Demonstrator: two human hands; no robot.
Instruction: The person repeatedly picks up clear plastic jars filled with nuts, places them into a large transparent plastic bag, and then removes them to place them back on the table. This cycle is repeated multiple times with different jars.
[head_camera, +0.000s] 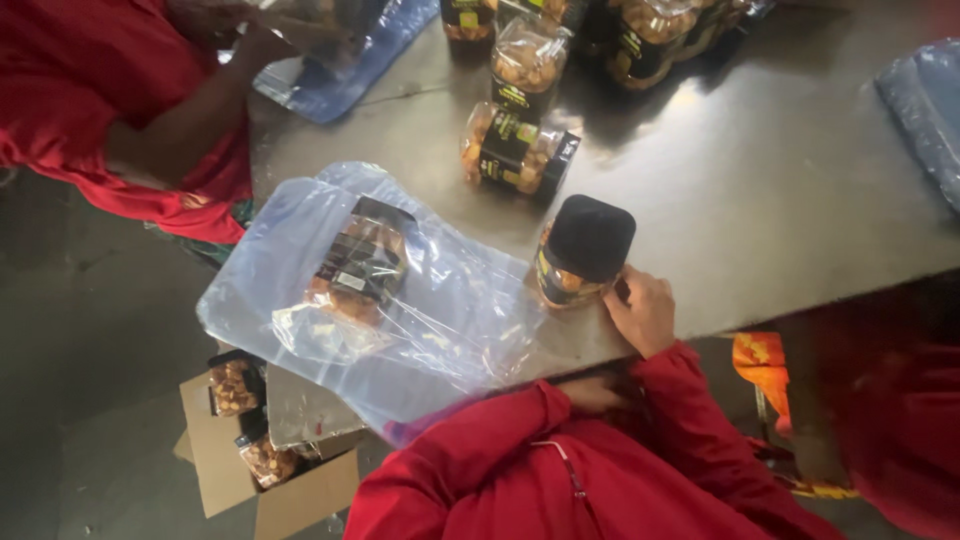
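My right hand rests at the near table edge, its fingers curled against the side of a clear jar of nuts with a black lid. That jar stands tilted on the metal table. My left hand is tucked low under the table edge, dark and mostly hidden by my red sleeves. To the left, a second jar with a dark label lies inside a clear plastic bag on a stack of bags that overhangs the table edge.
Another jar lies on its side mid-table, and several more stand at the back. A person's arm in red reaches in at top left. A cardboard box with jars sits on the floor. Bluish plastic lies far right.
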